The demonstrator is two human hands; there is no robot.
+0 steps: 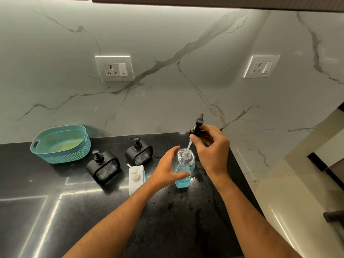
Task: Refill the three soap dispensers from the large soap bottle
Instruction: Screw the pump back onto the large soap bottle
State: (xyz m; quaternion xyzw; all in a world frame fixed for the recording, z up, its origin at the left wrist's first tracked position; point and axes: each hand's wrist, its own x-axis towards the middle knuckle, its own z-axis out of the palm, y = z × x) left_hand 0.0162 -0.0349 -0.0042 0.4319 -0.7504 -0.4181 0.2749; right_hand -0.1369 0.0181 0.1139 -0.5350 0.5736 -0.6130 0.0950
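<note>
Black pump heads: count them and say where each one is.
3. One on the front-left black dispenser, one on the dispenser behind it, one held by the right hand above the clear bottle.

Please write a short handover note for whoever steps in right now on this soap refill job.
Left hand: grips the clear plastic bottle of blue soap, upright on the black stone counter.
Right hand: holds the black pump head lifted off, its tube tip at the bottle's open neck.
Two black square dispensers and the white dispenser stand left of it, pumps on.
Done: bottle opened. Left: apparently all three refills.
</note>
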